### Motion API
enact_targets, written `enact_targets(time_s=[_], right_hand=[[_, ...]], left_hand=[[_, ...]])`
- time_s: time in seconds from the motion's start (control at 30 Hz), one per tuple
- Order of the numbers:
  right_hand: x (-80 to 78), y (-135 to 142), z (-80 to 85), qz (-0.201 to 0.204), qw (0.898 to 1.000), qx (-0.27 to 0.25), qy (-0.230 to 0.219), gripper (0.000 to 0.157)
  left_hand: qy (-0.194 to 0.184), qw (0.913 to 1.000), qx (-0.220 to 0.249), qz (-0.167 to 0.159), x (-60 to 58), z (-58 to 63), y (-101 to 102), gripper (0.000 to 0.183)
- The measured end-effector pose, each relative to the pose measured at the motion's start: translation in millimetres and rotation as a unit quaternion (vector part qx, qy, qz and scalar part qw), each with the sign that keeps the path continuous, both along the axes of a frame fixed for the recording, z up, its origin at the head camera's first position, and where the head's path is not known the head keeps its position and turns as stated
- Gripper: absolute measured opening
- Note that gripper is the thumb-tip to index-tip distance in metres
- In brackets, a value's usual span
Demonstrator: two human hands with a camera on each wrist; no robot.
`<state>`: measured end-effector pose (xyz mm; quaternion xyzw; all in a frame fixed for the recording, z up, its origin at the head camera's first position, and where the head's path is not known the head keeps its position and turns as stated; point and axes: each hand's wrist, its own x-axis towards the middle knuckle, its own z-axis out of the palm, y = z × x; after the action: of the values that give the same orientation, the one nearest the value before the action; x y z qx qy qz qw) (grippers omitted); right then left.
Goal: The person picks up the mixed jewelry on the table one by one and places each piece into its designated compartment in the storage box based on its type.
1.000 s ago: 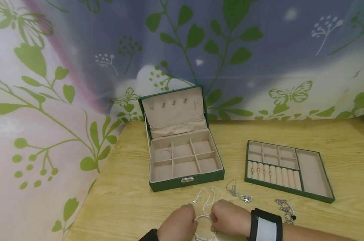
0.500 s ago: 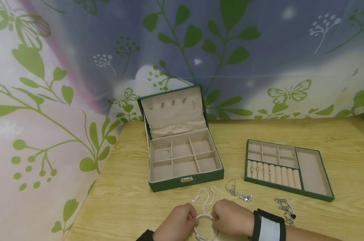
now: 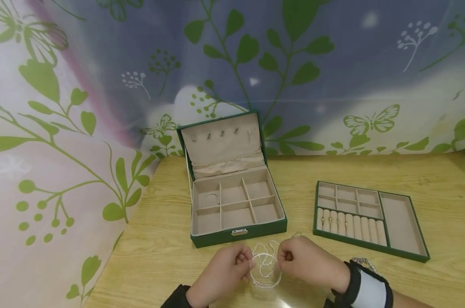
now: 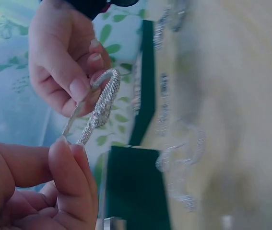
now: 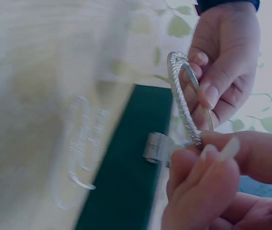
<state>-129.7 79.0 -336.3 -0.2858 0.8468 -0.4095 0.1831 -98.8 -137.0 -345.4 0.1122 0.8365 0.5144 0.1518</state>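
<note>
A silver bangle with a textured, sparkling surface point(image 3: 265, 286) is held above the table between both hands. My left hand point(image 3: 220, 273) pinches its left side between thumb and fingers. On the opposite side, my right hand point(image 3: 309, 263) grips the bangle with its fingertips. In the left wrist view the bangle point(image 4: 106, 103) stands on edge, partly covered by fingers; the right wrist view shows the bangle point(image 5: 178, 91) from its other side. Beneath it, a thin silver chain point(image 5: 85, 143) lies loosely looped on the table.
Behind the hands, a green jewelry box point(image 3: 240, 237) stands with its lid up; a thin hoop point(image 3: 211, 199) lies in its back-left compartment. To the right is a green tray point(image 3: 403, 220) bearing several rings point(image 3: 346, 223). Another chain point(image 3: 365, 262) is partly hidden by the right wrist.
Both hands have risen with the bangle, away from the table edge toward the box. The right hand and wrist now cover much of the two chains on the right.
</note>
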Motion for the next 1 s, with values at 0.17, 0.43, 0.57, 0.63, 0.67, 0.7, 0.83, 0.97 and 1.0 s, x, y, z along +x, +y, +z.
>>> enact_targets(time_s=[0.17, 0.43, 0.57, 0.63, 0.67, 0.7, 0.83, 0.97, 1.0], right_hand=[[-4.8, 5.9, 21.5, -0.020, 0.999, -0.034, -0.017, 0.014], [-10.0, 15.2, 52.8, -0.060, 0.996, -0.062, 0.013, 0.018], [-12.2, 16.5, 61.4, -0.067, 0.993, -0.096, 0.034, 0.017], [-14.4, 16.6, 64.0, -0.069, 0.990, -0.114, 0.037, 0.018], [-15.6, 16.8, 64.9, -0.070, 0.989, -0.123, 0.037, 0.018], [-16.8, 17.1, 65.6, -0.072, 0.988, -0.131, 0.035, 0.018], [-21.1, 18.7, 64.7, -0.073, 0.984, -0.162, 0.025, 0.017], [-23.6, 19.0, 61.0, -0.069, 0.982, -0.176, 0.021, 0.015], [-24.1, 18.7, 60.3, -0.070, 0.982, -0.176, 0.023, 0.014]], left_hand=[[0.015, 0.9997, 0.020, -0.003, -10.4, 21.3, -1.0, 0.007], [0.057, 0.9978, 0.031, 0.009, -17.7, 53.8, 2.5, 0.009], [0.055, 0.9956, 0.070, 0.028, -19.0, 61.6, 2.4, 0.010], [0.053, 0.9934, 0.095, 0.036, -20.3, 64.2, 2.6, 0.011], [0.051, 0.9922, 0.106, 0.039, -21.3, 65.2, 2.9, 0.011], [0.050, 0.9909, 0.117, 0.043, -22.4, 66.1, 3.3, 0.012], [0.039, 0.9840, 0.162, 0.063, -25.4, 68.8, 5.5, 0.012], [0.035, 0.9765, 0.195, 0.086, -27.4, 67.9, 7.0, 0.011], [0.037, 0.9748, 0.201, 0.089, -28.0, 67.2, 7.3, 0.011]])
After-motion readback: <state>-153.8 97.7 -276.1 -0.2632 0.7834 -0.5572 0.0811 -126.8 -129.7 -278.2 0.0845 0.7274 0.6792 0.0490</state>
